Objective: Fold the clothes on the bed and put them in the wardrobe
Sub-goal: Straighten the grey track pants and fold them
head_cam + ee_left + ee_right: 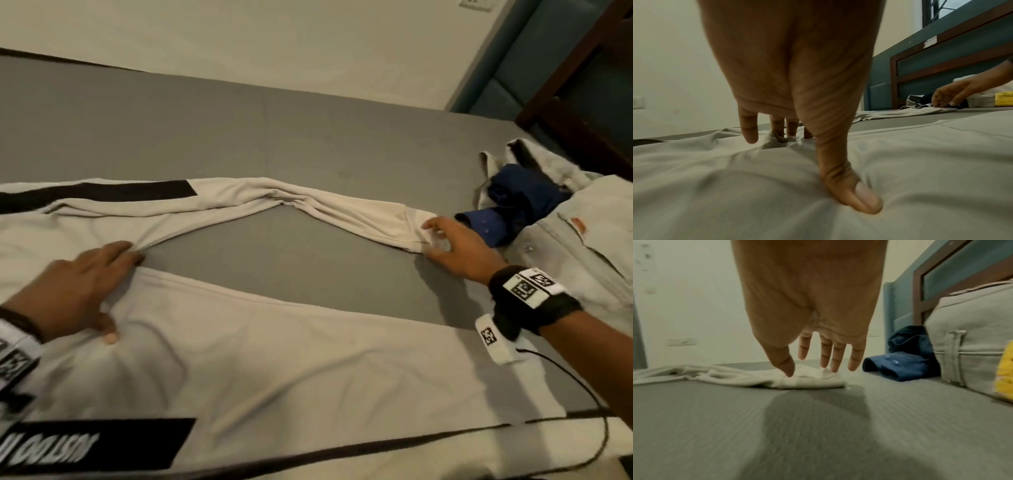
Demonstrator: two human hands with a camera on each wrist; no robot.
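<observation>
Light beige track pants [260, 363] with black stripes lie spread on the grey bed sheet [274, 137], legs apart in a V. My left hand [85, 284] presses flat on the crotch where the legs meet; in the left wrist view its fingertips [777, 129] dig into bunched fabric and the thumb lies on the cloth. The far leg [239, 197] runs right to its cuff [407, 228]. My right hand [442, 236] reaches over that cuff [813, 381] with straight fingers, thumb tip and fingertips touching it.
A rolled dark blue shirt [507, 205] and a heap of light grey jeans [589, 253] lie at the right of the bed, just beyond the cuff. A wooden headboard [579, 89] stands behind them. A cable hangs from my right wrist.
</observation>
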